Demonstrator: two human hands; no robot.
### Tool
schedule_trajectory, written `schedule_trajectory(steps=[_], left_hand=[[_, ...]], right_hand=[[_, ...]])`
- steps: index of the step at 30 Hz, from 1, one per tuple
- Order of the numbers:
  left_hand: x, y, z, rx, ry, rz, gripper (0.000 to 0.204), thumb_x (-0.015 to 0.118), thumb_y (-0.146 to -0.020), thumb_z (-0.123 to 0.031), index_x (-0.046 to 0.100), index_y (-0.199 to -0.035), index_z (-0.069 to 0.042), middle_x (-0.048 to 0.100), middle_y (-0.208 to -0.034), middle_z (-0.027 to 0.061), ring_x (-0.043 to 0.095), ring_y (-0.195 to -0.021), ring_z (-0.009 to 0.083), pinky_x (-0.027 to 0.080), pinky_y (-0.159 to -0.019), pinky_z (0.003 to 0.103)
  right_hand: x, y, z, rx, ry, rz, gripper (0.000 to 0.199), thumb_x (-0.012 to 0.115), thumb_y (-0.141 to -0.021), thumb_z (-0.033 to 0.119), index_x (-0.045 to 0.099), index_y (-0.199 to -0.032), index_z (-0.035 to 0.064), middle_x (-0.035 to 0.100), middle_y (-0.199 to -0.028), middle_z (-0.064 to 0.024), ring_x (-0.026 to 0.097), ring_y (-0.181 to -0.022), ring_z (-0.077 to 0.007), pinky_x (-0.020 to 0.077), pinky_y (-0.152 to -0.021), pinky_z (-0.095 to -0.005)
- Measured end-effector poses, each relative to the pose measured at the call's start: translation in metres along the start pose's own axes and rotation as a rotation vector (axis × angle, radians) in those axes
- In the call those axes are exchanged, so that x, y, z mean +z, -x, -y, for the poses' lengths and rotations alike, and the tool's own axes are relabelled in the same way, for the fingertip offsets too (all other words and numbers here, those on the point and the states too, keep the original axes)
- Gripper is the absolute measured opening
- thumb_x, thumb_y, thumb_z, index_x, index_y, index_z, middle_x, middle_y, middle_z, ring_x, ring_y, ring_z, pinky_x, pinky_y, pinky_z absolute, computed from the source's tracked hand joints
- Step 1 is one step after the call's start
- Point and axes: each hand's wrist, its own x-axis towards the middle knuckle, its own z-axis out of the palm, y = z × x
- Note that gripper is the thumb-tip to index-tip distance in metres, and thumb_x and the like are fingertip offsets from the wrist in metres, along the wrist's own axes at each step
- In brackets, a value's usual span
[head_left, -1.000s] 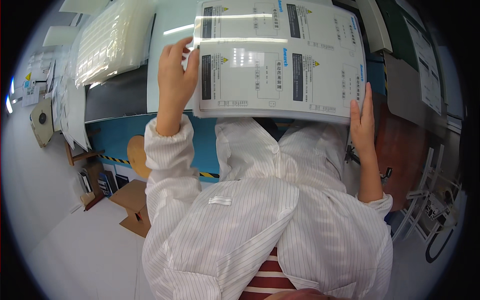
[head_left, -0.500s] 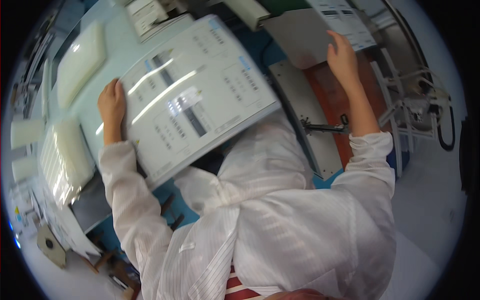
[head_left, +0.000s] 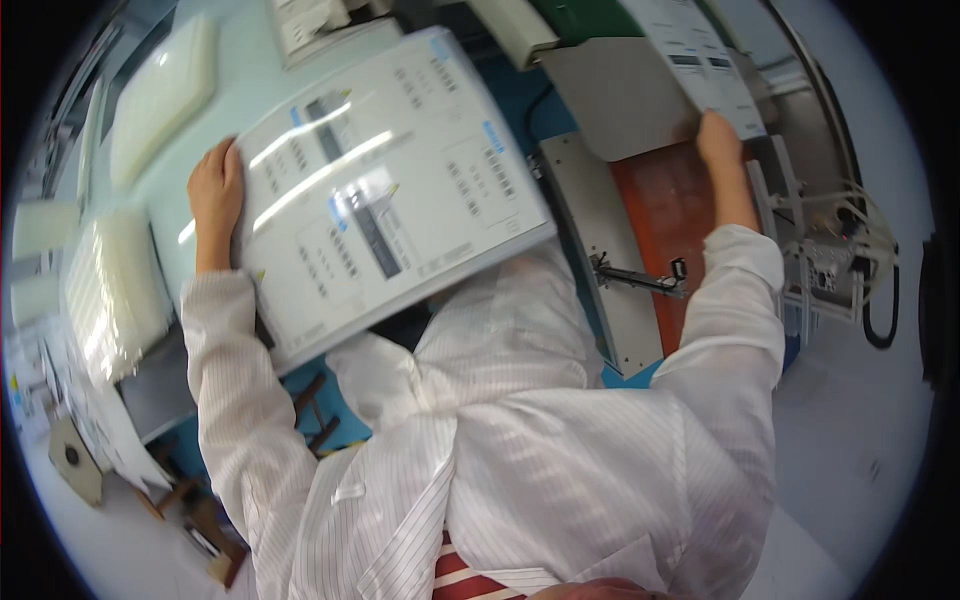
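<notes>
A stack of large glossy printed sheets (head_left: 400,200), white with dark bars and blue marks, lies tilted at the table's near right edge, partly over my lap. My left hand (head_left: 215,190) rests at the stack's left edge, fingers stretched forward and lying flat. At the right, another printed sheet (head_left: 690,60) extends from a machine over a grey metal plate (head_left: 625,95). My right hand (head_left: 722,145) is closed at that sheet's near end; its fingertips are partly hidden.
An orange-red belt (head_left: 660,190) runs below the plate, with a metal panel (head_left: 580,210) and black bracket beside it. A metal frame with cables (head_left: 825,260) stands at the right. Plastic-wrapped pale stacks (head_left: 115,295) and translucent sheets (head_left: 165,95) lie at the left.
My right hand has gone from spread fingers near the machine's printed sheet to closing at its near end. That sheet reaches farther out. My left hand stays beside the stack.
</notes>
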Motion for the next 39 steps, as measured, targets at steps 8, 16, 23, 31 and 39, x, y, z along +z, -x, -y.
schedule_trajectory(steps=[8, 16, 23, 31, 39], left_hand=[[-0.005, 0.002, -0.009, -0.079, 0.062, -0.015, 0.034, 0.046, -0.094, -0.026, 0.066, -0.112, -0.005, 0.066, -0.111, 0.0154, 0.06, -0.103, 0.0314, 0.045, -0.092, 0.039], [-0.022, 0.018, -0.016, -0.312, 0.907, -0.091, 0.054, 0.034, -0.101, -0.042, 0.062, -0.119, 0.0, 0.065, -0.114, 0.0133, 0.059, -0.107, 0.0221, 0.044, -0.096, 0.031], [-0.077, 0.06, -0.007, -0.641, 1.19, 0.244, 0.049, 0.053, -0.095, -0.011, 0.039, -0.138, 0.005, 0.064, -0.094, 0.0068, 0.061, -0.077, 0.0115, 0.05, -0.067, 0.021], [-0.082, 0.112, -0.004, -0.631, 0.868, 0.051, 0.047, 0.06, -0.089, -0.004, 0.046, -0.133, 0.005, 0.059, -0.087, 0.0029, 0.056, -0.074, 0.0087, 0.047, -0.065, 0.022], [-0.066, 0.116, -0.015, -0.556, 0.468, -0.031, 0.041, 0.06, -0.09, -0.013, 0.055, -0.128, -0.001, 0.053, -0.1, 0.0066, 0.051, -0.082, 0.0113, 0.047, -0.073, 0.025]], right_hand=[[-0.099, 0.095, 0.104, -0.325, -0.44, -0.298, 0.038, 0.045, -0.083, -0.004, 0.057, -0.119, 0.0001, 0.063, -0.103, -0.0268, 0.061, -0.095, -0.0439, 0.0487, -0.084, -0.0483], [-0.142, 0.205, 0.176, -0.95, -0.67, -0.487, 0.033, 0.05, -0.085, -0.004, 0.062, -0.116, 0.0007, 0.063, -0.119, -0.0152, 0.06, -0.11, -0.0325, 0.0468, -0.098, -0.0437], [-0.126, 0.22, 0.193, -0.963, -0.73, -0.357, 0.034, 0.053, -0.087, 0.004, 0.064, -0.119, 0.0116, 0.057, -0.131, -0.0113, 0.051, -0.124, -0.0307, 0.0383, -0.105, -0.0484], [-0.12, 0.212, 0.206, -0.933, -0.693, -0.157, 0.046, 0.057, -0.087, 0.01, 0.055, -0.132, 0.0119, 0.041, -0.144, -0.0165, 0.038, -0.135, -0.0323, 0.0296, -0.111, -0.0459], [-0.124, 0.211, 0.205, -0.933, -0.676, -0.047, 0.052, 0.057, -0.089, 0.023, 0.047, -0.138, 0.0098, 0.035, -0.148, -0.0174, 0.032, -0.138, -0.0333, 0.0279, -0.112, -0.0444]])
